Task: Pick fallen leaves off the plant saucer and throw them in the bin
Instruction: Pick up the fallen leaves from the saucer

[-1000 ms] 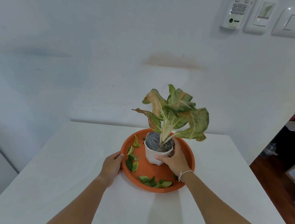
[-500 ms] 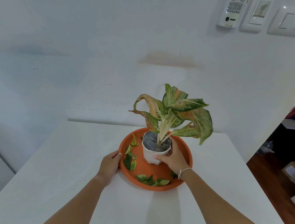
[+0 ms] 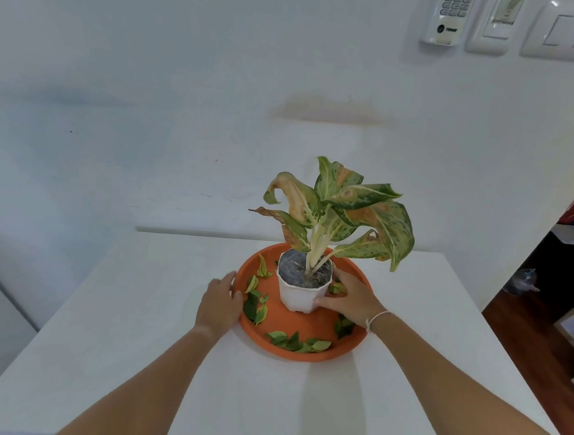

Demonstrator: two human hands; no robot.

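An orange plant saucer point(image 3: 307, 328) sits on the white table point(image 3: 130, 359). In it stands a white pot point(image 3: 298, 295) with a speckled green and brown plant point(image 3: 340, 214). Several small fallen leaves lie in the saucer: a group at the left point(image 3: 254, 304), a group at the front point(image 3: 298, 342), a few at the right point(image 3: 343, 326). My left hand point(image 3: 218, 303) grips the saucer's left rim. My right hand point(image 3: 349, 299) is wrapped around the pot's right side. No bin is in view.
The table's back edge meets a white wall point(image 3: 184, 106) carrying a remote holder point(image 3: 447, 17) and switches point(image 3: 564, 29). At the right, beyond the table's edge, are a wooden floor point(image 3: 527, 335) and stored items.
The plant's leaves have swung round, so the pot has been turned in the saucer under my right hand. My left hand has stayed on the rim.
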